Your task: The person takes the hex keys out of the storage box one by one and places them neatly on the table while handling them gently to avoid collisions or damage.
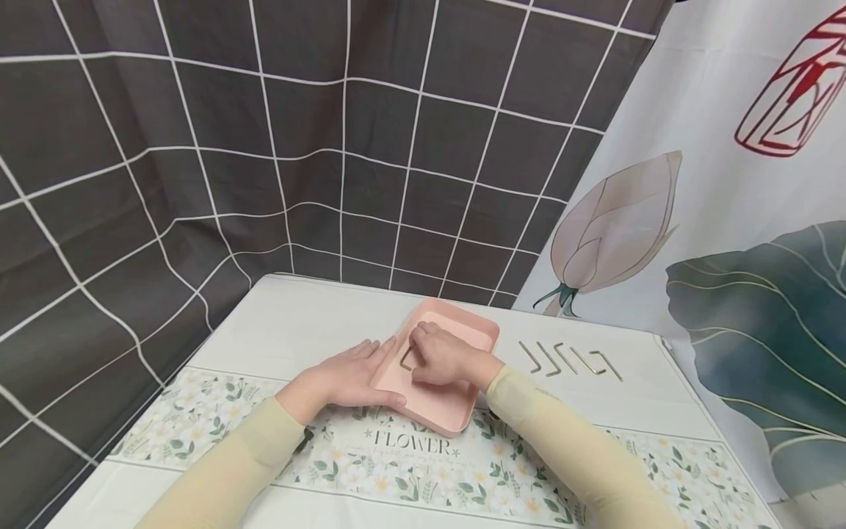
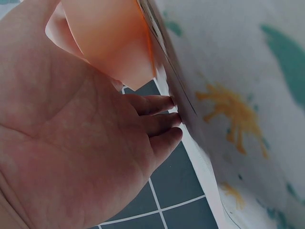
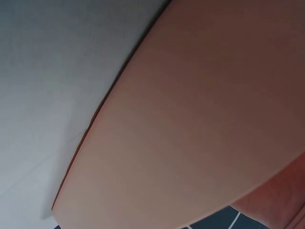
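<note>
A pink rectangular tray [image 1: 436,411] lies on the table, turned at an angle. My left hand [image 1: 350,378] rests along its near left rim, fingers straight and thumb stretched over the front corner. In the left wrist view that palm [image 2: 81,129] is beside the orange-looking tray wall [image 2: 109,43]. Inside the tray, the curled fingers of my right hand [image 1: 446,356] are at a brass-coloured, L-shaped hex key [image 1: 402,361] and pinch its upper part, which they partly hide. The right wrist view is mostly filled by the tray's outer wall [image 3: 167,119], with a bit of hand [image 3: 281,195] at the corner.
Right of the tray, several similar hex keys [image 1: 551,360] lie spaced out in a row on the white table cover [image 1: 317,308]. A floral strip reading FLOWER [image 1: 411,442] runs along the front. A dark gridded curtain [image 1: 370,184] hangs behind the table.
</note>
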The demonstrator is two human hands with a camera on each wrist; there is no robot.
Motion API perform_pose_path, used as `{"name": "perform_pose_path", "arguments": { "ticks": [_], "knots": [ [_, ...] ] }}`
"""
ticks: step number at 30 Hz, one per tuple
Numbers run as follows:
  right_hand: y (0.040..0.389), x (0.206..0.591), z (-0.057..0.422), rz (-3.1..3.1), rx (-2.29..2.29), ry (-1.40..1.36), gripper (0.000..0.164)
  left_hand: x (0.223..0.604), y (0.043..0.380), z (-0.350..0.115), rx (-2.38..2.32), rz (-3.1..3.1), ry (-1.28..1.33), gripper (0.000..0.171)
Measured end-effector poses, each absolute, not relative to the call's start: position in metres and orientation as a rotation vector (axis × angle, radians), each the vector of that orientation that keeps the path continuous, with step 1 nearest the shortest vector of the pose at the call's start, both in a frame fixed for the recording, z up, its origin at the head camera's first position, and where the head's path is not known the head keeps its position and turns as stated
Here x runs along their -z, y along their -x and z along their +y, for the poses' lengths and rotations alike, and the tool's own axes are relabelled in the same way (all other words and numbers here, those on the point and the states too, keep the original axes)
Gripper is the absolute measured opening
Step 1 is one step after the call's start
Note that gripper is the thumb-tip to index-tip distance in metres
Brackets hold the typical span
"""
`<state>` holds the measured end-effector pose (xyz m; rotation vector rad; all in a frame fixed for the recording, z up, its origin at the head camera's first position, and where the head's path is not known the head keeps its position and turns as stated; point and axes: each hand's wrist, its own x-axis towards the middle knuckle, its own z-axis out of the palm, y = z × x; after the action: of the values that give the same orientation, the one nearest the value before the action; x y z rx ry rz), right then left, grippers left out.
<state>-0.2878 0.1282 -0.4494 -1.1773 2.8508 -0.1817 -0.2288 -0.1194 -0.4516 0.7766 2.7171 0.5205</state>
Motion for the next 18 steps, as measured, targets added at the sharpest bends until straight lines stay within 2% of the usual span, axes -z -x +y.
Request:
{"name": "perform_pose_path", "arguments": {
  "ticks": [12, 18],
  "knots": [
    [0.2881, 0.4502, 0.1248, 2.806, 0.166, 1.263, 0.058, 0.4528, 0.2307, -0.1192, -0.496, 2.725, -0.773, 0.127],
    [0.287, 0.4496, 0.1228, 2.815, 0.154, 1.262, 0.056, 0.4523, 0.2294, -0.1189, -0.502, 2.725, -0.773, 0.126]
  ]
}}
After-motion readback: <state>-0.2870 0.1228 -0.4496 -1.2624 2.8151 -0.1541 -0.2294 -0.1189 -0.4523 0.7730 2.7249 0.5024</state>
